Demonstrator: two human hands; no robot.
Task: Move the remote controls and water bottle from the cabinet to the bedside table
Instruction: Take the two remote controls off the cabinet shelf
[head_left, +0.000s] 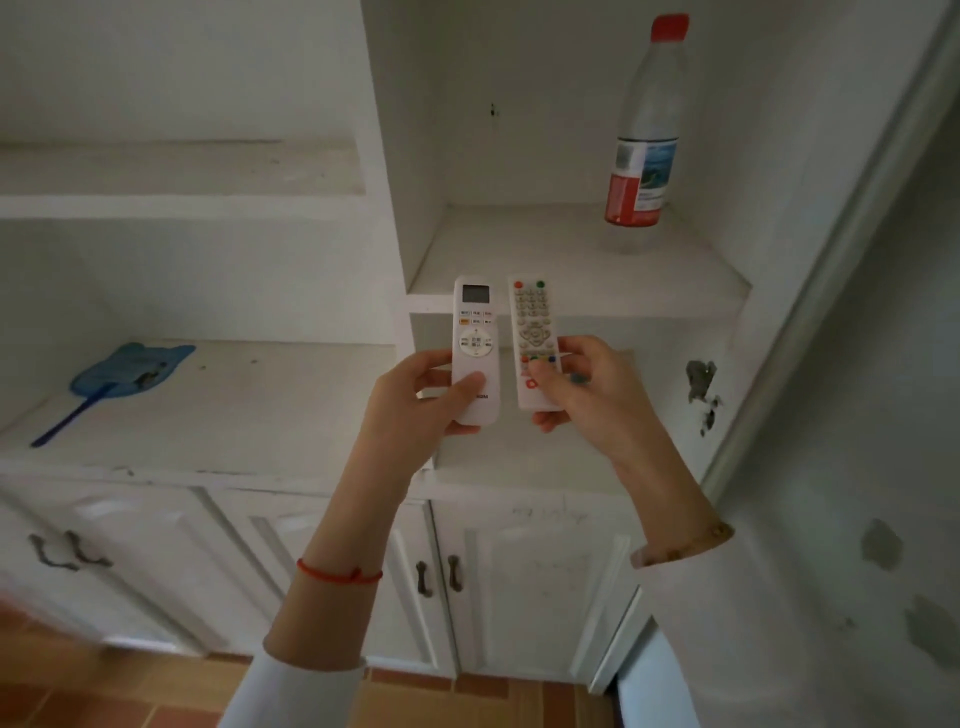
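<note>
1. Head view: both forearms are cut off at the lower edge, and the palms are turned away, so the undersides of the remotes are hidden.
2. The left hand (415, 400) is curled round the lower end of a white air-conditioner remote (474, 348); the thumb is pressed on its face, and the small display end is pointed up and away from the grip.
3. The right hand (587, 384) is wrapped round the lower end of a white TV remote (535, 338), the thumb laid over its coloured buttons. The two remotes are held just beside each other, upright, apart by a narrow gap.
4. The water bottle (647, 130) with a red cap is stood upright on the cabinet shelf (519, 260), above and to the right of both hands, well apart from them.
5. Button legends and the bottle's red and blue label are too blurred to be read; only a faint mark near the left thumb is seen.
6. A blue fly swatter (119, 376) is laid on the counter (260, 410), far left of the left hand.
</note>
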